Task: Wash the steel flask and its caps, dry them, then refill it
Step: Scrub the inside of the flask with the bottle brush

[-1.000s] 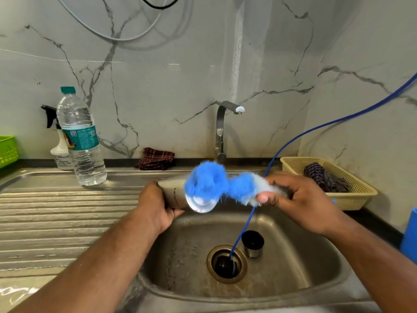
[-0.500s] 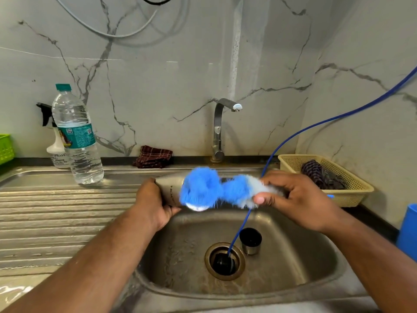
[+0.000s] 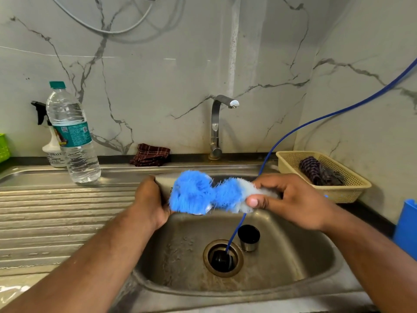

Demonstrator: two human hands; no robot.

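My left hand (image 3: 150, 203) grips the steel flask (image 3: 165, 185), held on its side over the sink (image 3: 316, 249). Only a strip of the flask's body and a bit of its mouth rim show. A fluffy blue and white bottle brush (image 3: 198, 192) covers the flask's mouth, and my right hand (image 3: 291, 199) pinches the brush at its white end. A steel cap with a black inside (image 3: 248, 237) stands in the sink beside the drain (image 3: 223, 258). A dark round piece lies in the drain hole.
A plastic water bottle (image 3: 72, 134) and a spray bottle (image 3: 50, 141) stand on the left drainboard. A folded dark red cloth (image 3: 150, 154) lies by the tap (image 3: 217, 125). A blue hose (image 3: 293, 129) runs into the drain. A beige basket (image 3: 338, 193) holds a dark cloth at right.
The brush head has slid left over the flask's mouth, hiding more of the flask and its white rim. Both hands stay in their grips.
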